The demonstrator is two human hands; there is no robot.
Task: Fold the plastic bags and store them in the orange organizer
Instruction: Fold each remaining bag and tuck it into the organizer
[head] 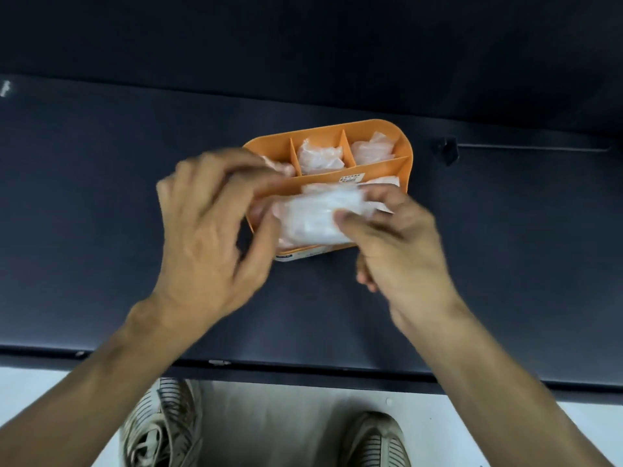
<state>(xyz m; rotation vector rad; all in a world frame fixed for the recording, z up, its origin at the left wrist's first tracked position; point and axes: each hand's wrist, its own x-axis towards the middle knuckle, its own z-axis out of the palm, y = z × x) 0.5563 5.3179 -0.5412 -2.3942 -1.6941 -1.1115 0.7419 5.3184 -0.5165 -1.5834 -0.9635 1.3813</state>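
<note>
An orange organizer (374,129) with dividers sits on the dark table, its back compartments holding folded clear plastic bags (320,156). A folded clear plastic bag (313,217) lies over the organizer's long front compartment. My right hand (397,244) pinches its right end between thumb and fingers. My left hand (209,227) is blurred at the organizer's left end, fingers curled over the back-left compartment and thumb by the bag's left end; its hold is unclear.
The dark table (101,230) stretches to both sides, with its front edge near me. A small black fitting (446,148) sits to the right of the organizer. My shoes (161,426) show on the floor below the table edge.
</note>
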